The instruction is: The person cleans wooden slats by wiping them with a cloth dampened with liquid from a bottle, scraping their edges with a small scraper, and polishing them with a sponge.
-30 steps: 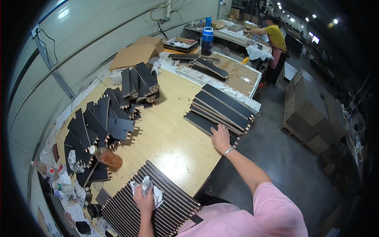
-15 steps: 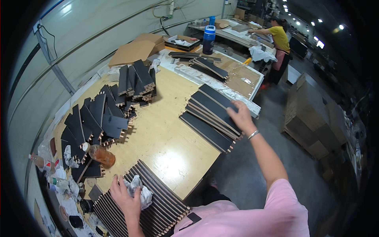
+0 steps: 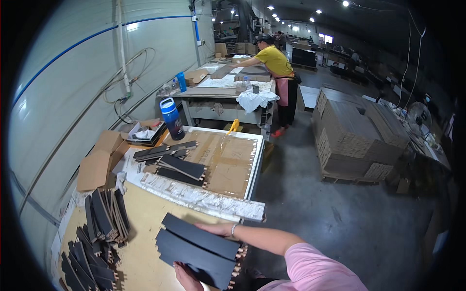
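Fingers [image 3: 180, 269] of the left hand [image 3: 189, 280] bear on the near edge of a set of dark boards [image 3: 196, 253], gripping it from the lower side. Right hand [image 3: 217, 229], with a bracelet [image 3: 234, 229] at the wrist, grips the far edge; its fingertips are partly hidden by the top board. Boards thus lie between the two hands, layered and slightly offset, pale pegs [image 3: 238, 266] projecting at the right end. Location: at the right side of the yellow table [image 3: 145, 245]; cannot tell whether resting on it or raised.

Left on table: loose pile [image 3: 104, 218] of similar dark pieces, more fanned out nearer the person. Beyond: white-smeared strip [image 3: 204, 196], then cardboard sheet [image 3: 223, 167] bearing further dark slats [image 3: 182, 167]; blue bottle [image 3: 172, 119] just beside. Co-worker in yellow top [image 3: 273, 60] leans over another table.
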`<state>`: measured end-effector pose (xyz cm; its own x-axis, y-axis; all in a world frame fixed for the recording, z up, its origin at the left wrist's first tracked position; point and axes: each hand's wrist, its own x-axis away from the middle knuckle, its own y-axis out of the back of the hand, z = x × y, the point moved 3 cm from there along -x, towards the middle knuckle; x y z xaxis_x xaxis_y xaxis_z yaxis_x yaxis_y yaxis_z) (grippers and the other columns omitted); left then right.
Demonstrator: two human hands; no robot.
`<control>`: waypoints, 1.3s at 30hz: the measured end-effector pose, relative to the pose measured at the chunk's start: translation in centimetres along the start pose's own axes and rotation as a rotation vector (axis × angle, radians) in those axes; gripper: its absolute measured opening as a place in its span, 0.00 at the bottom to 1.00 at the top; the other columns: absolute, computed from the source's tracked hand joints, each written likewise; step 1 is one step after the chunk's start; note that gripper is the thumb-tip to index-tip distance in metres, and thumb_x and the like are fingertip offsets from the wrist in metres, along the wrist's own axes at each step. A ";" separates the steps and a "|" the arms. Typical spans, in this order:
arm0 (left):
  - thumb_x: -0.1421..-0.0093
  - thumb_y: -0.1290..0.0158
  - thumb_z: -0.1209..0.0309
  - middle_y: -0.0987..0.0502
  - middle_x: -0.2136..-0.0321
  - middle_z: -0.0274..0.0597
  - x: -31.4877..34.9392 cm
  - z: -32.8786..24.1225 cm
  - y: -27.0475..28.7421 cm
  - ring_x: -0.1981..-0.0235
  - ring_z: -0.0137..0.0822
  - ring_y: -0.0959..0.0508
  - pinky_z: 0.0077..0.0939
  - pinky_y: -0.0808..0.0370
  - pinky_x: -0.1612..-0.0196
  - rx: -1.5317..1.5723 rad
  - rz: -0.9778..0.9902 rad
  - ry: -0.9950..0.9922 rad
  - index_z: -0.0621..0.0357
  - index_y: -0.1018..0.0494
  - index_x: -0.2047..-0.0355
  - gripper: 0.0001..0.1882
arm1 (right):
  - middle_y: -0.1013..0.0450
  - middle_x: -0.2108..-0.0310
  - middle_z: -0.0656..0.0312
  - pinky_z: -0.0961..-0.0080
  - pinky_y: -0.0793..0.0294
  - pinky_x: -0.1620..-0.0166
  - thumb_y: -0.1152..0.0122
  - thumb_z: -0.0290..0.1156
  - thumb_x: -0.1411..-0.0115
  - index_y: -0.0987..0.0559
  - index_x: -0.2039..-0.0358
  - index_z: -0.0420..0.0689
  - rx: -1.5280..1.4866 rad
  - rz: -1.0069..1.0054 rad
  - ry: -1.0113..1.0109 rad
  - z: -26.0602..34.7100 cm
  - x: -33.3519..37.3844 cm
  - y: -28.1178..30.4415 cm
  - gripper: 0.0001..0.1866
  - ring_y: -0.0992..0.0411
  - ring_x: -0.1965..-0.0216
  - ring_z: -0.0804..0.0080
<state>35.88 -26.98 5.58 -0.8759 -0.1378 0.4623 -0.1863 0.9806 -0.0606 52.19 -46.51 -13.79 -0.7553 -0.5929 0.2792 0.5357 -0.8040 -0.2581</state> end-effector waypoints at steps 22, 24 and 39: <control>0.14 0.63 0.53 0.40 0.18 0.52 -16.2 13.8 0.0 0.20 0.45 0.37 0.41 0.42 0.17 0.326 -0.013 -0.274 0.66 0.48 0.16 0.37 | 0.48 0.14 0.48 0.61 0.52 0.15 0.69 0.67 0.16 0.42 0.17 0.38 0.231 -0.143 0.141 -6.1 0.2 3.8 0.47 0.50 0.15 0.56; 0.14 0.59 0.58 0.39 0.19 0.54 -16.1 15.4 3.4 0.19 0.45 0.39 0.39 0.45 0.17 0.207 -0.333 -0.323 0.70 0.46 0.17 0.35 | 0.51 0.13 0.48 0.62 0.54 0.15 0.69 0.65 0.15 0.46 0.15 0.37 0.046 -0.078 0.053 -3.1 1.5 2.4 0.47 0.52 0.14 0.57; 0.16 0.53 0.58 0.49 0.16 0.64 -14.9 18.6 4.7 0.14 0.55 0.50 0.40 0.53 0.14 -0.268 -0.377 -0.323 0.69 0.45 0.18 0.37 | 0.57 0.12 0.52 0.65 0.57 0.14 0.67 0.65 0.15 0.54 0.13 0.39 0.009 -0.014 0.003 -5.0 -0.3 0.2 0.47 0.60 0.12 0.60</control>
<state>39.76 -22.90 -18.06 -0.8703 -0.4797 0.1118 -0.4300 0.8505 0.3029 50.61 -46.31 -18.59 -0.7640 -0.5811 0.2802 0.5280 -0.8128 -0.2460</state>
